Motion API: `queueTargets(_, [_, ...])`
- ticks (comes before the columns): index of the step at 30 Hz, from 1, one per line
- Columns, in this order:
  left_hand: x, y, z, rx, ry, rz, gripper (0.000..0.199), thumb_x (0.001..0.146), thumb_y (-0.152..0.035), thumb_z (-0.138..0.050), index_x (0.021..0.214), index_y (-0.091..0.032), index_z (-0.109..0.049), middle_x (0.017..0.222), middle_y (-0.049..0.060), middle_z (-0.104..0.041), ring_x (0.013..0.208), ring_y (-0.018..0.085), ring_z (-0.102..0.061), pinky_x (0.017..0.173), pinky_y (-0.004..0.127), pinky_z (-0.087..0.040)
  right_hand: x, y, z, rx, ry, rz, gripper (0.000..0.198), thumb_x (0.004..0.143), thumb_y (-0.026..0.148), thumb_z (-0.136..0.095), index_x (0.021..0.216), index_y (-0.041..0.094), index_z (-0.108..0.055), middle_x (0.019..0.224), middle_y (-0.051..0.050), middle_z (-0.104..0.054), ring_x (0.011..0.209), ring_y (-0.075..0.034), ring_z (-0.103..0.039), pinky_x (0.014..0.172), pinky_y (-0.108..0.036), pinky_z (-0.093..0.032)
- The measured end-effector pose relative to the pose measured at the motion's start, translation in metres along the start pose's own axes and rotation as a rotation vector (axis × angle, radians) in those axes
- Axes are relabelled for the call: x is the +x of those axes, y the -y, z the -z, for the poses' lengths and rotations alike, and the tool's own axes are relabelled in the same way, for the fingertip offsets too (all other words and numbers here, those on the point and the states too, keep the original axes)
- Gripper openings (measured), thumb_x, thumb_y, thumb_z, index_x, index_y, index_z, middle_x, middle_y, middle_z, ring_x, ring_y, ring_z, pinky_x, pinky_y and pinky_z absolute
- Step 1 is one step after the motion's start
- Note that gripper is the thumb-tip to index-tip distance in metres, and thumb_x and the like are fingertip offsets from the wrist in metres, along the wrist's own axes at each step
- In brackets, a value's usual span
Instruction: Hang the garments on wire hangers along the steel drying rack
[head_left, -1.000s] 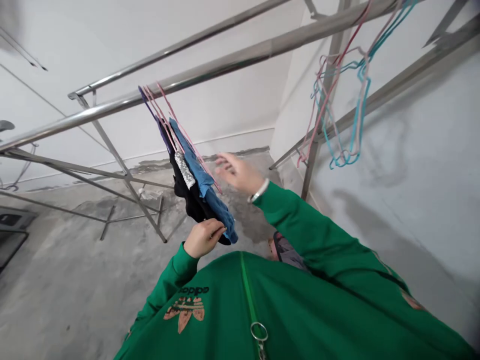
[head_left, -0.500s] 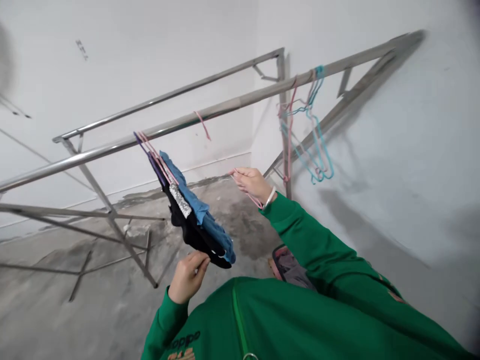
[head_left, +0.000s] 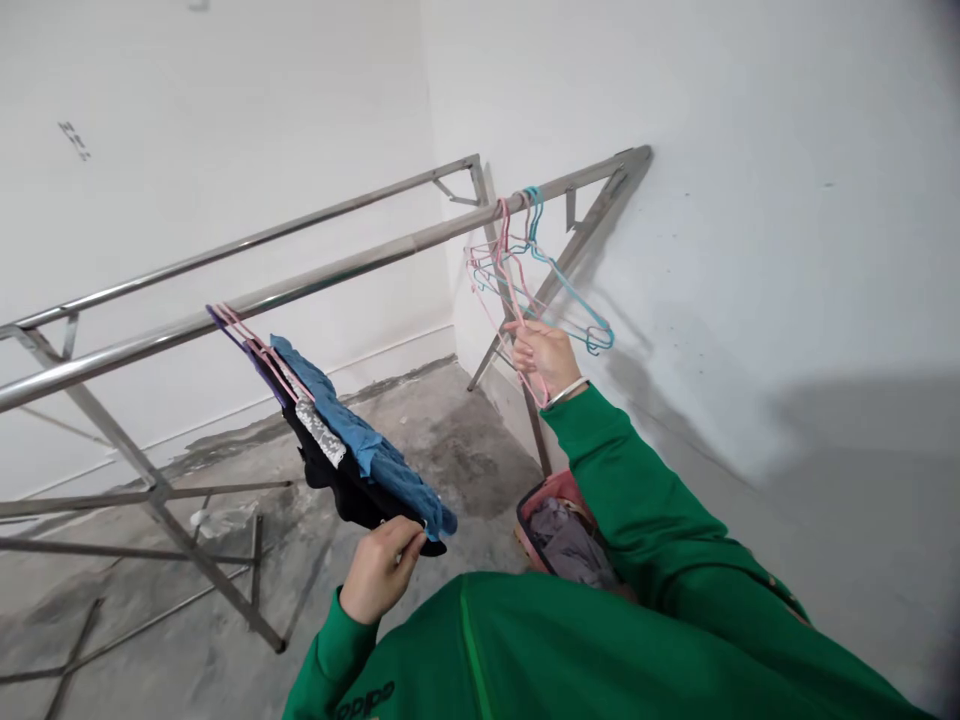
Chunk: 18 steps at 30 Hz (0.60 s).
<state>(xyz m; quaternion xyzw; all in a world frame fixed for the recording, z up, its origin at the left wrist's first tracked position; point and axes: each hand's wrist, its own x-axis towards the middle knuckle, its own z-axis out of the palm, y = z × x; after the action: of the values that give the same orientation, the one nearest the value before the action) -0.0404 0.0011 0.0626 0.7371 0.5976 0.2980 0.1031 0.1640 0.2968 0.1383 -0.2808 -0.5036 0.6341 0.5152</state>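
Observation:
My right hand [head_left: 546, 358] is closed around the frame of a pink hanger [head_left: 513, 293], whose hook end is up by the rail beside several other hangers. Below the rail, my left hand [head_left: 381, 570] pinches the lower edge of a black garment [head_left: 346, 490]. In front of that black cloth hangs a blue garment [head_left: 367, 448], with a grey-and-white patterned piece [head_left: 321, 432] between them. These clothes slant toward me from pink and purple hangers [head_left: 251, 345] on the rail. My left fingertips partly cover the hems.
A metal drying rack [head_left: 337, 268] with two long rails and crossed legs stands along the white wall. Blue hangers [head_left: 574, 290] hang at its right end. A pink basket [head_left: 529, 500] with grey cloth [head_left: 570, 540] sits on the concrete floor [head_left: 480, 450].
My right hand has carried the pink hanger up to the hangers at the rail's right end. My left hand stays at the hem. The view has turned right.

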Motion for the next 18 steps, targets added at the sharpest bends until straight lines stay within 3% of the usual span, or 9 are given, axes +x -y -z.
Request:
queueTargets(3, [0.000,-0.001,-0.004,-0.011,-0.022,0.001,0.023,0.095,-0.028,-0.043,0.089,-0.019,-0.063,0.079,0.005,-0.067,0.072,0.014,-0.064,0.066,0.024,-0.052,-0.004,-0.001,0.010,-0.326,-0.074,0.093,0.026,0.081,0.035,-0.049,0.098,0.016,-0.054,0.059,0.004,-0.043,0.047,-0.010,-0.041,0.045,-0.023,-0.038])
queueTargets(5, [-0.002,-0.003,-0.004,-0.015,-0.025,0.005,0.023,0.096,-0.028,-0.043,0.089,-0.019,-0.063,0.080,0.006,-0.068,0.072,0.014,-0.064,0.066,0.024,-0.052,-0.024,-0.002,0.009,-0.687,-0.161,0.287,0.038,0.080,0.034,-0.050,0.113,0.014,-0.053,0.091,-0.010,-0.059,0.082,-0.021,-0.059,0.071,-0.039,-0.053])
queueTargets(7, [-0.005,-0.005,-0.002,-0.014,-0.018,0.016,0.024,0.096,-0.028,-0.043,0.089,-0.019,-0.064,0.080,0.006,-0.068,0.073,0.014,-0.065,0.067,0.024,-0.052,-0.057,-0.005,-0.001,-0.986,-0.194,0.543,0.052,0.081,0.032,-0.052,0.128,0.011,-0.047,0.127,-0.020,-0.050,0.123,-0.032,-0.046,0.101,-0.055,-0.042])
queueTargets(8, [-0.006,-0.006,0.000,-0.007,-0.018,0.022,0.024,0.096,-0.028,-0.043,0.089,-0.019,-0.064,0.080,0.005,-0.068,0.072,0.013,-0.065,0.067,0.024,-0.052,-0.076,-0.009,-0.010,-1.059,-0.163,0.634,0.055,0.083,0.031,-0.051,0.134,0.010,-0.043,0.136,-0.022,-0.044,0.132,-0.034,-0.037,0.108,-0.057,-0.034])
queueTargets(10, [-0.010,-0.009,0.004,0.013,-0.021,0.041,0.025,0.096,-0.027,-0.043,0.087,-0.018,-0.064,0.078,0.005,-0.068,0.071,0.013,-0.065,0.065,0.023,-0.052,-0.110,-0.019,-0.032,-1.041,0.083,0.716,0.050,0.090,0.028,-0.044,0.138,0.016,-0.040,0.134,-0.019,-0.048,0.131,-0.029,-0.041,0.111,-0.051,-0.036])
queueTargets(12, [-0.014,-0.013,0.009,0.025,-0.025,0.058,0.026,0.096,-0.027,-0.042,0.086,-0.018,-0.064,0.078,0.006,-0.068,0.071,0.014,-0.066,0.065,0.023,-0.052,-0.127,-0.032,-0.063,-0.916,0.407,0.695,0.050,0.093,0.031,-0.043,0.141,0.018,-0.035,0.134,-0.017,-0.049,0.129,-0.025,-0.046,0.109,-0.044,-0.041])
queueTargets(13, [-0.016,-0.015,0.010,0.025,-0.029,0.062,0.025,0.096,-0.026,-0.042,0.086,-0.017,-0.064,0.079,0.006,-0.069,0.072,0.014,-0.066,0.066,0.023,-0.052,-0.128,-0.040,-0.081,-0.847,0.499,0.670,0.053,0.093,0.034,-0.043,0.142,0.017,-0.032,0.136,-0.018,-0.047,0.129,-0.024,-0.046,0.108,-0.043,-0.043])
queueTargets(18, [-0.027,-0.025,0.015,0.037,-0.033,0.071,0.024,0.096,-0.025,-0.043,0.088,-0.017,-0.064,0.082,0.007,-0.070,0.073,0.014,-0.067,0.066,0.023,-0.052,-0.087,-0.066,-0.173,-0.763,0.614,0.540,0.071,0.090,0.042,-0.050,0.146,0.008,-0.022,0.142,-0.023,-0.040,0.130,-0.028,-0.044,0.111,-0.046,-0.037])
